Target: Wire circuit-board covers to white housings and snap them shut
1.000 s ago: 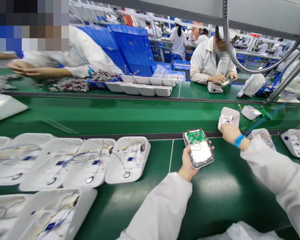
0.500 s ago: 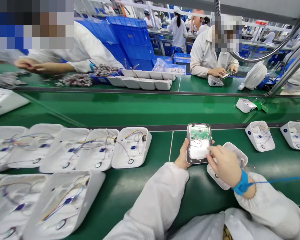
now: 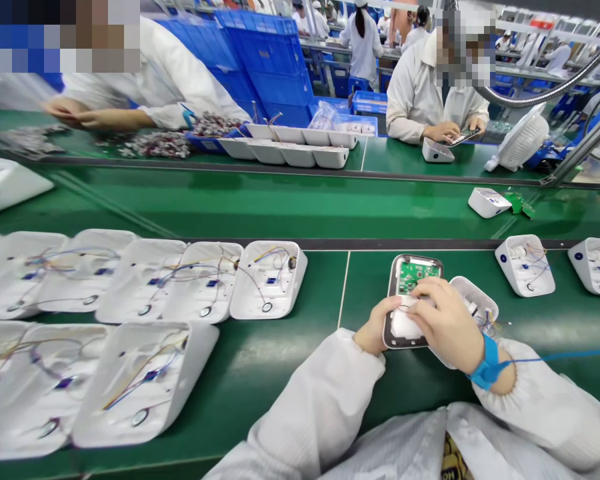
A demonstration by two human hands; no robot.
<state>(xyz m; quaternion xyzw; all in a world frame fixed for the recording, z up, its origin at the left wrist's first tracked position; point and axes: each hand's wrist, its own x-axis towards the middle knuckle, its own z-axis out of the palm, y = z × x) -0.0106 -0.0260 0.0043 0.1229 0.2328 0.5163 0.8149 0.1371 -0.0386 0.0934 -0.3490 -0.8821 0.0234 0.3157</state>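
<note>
A dark-rimmed panel (image 3: 393, 293) with a green circuit board (image 3: 416, 272) in its upper part and a white lower part is gripped at its left edge by my left hand (image 3: 380, 323). The thumb of that hand lies on the panel's face. Over the panel's right side is my right hand (image 3: 445, 320), a blue strap round its wrist. Its fingers are bent onto the panel near a thin wire below the board; whatever they pinch is hidden. Partly behind this hand, an open white housing (image 3: 485, 297) with wires rests on the green bench (image 3: 290, 373).
Open white housings (image 3: 267, 287) with wires stand in rows at the left. Two more (image 3: 525, 267) (image 3: 597, 267) are at the right. A green conveyor belt (image 3: 280, 203) runs behind, carrying a housing and green boards. Across it, two people work beside housings and a fan (image 3: 525, 137).
The panel has shifted slightly right and down in the picture. My left thumb has come over its face, and my right fingers have moved up toward the board. The whole view has shifted slightly.
</note>
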